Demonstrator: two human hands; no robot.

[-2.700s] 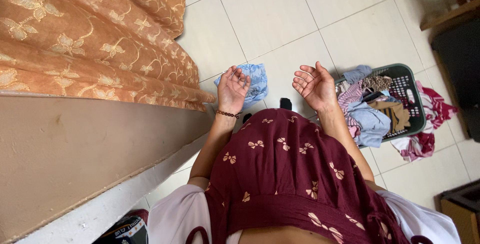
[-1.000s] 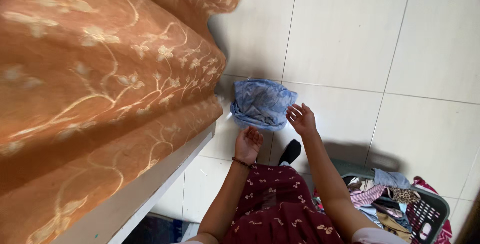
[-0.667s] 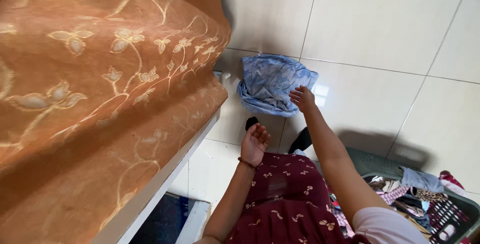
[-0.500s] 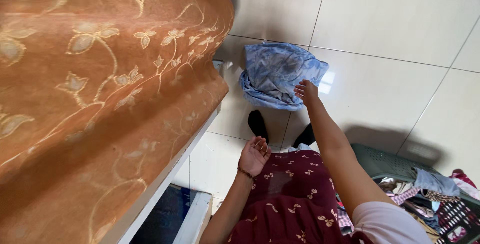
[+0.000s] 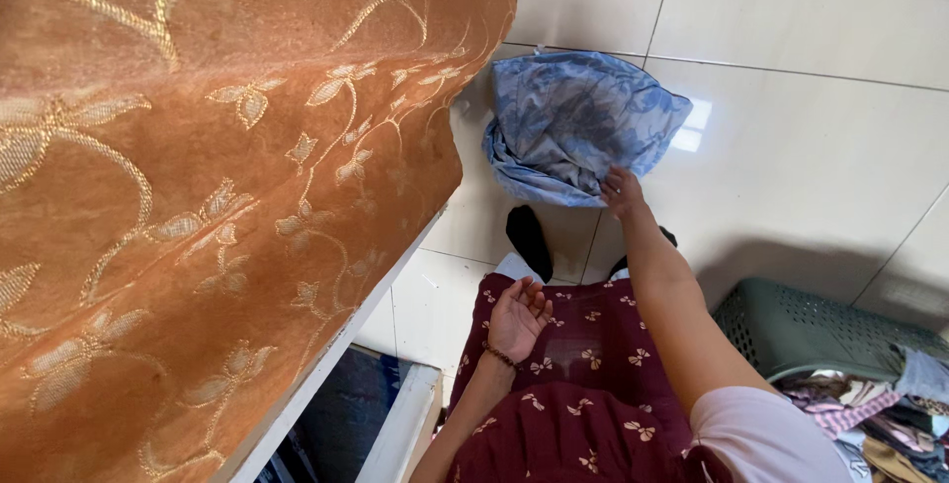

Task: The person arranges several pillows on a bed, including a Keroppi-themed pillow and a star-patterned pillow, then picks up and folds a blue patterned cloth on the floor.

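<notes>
One right hand [image 5: 625, 192] on crumpled blue cloth [image 5: 583, 122].

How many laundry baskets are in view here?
1: a green laundry basket sits on the tiled floor at the lower right, partly cut off by the frame edge, so others may be hidden.

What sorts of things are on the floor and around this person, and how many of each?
Blue patterned cloth on the floor, touched by the right hand: 1
Green laundry basket holding mixed clothes: 1
Orange bedspread with gold flowers: 1
Black socks on the person's feet: 2
Bead bracelet at the wrist of the open left hand: 1
Total: 6
</notes>
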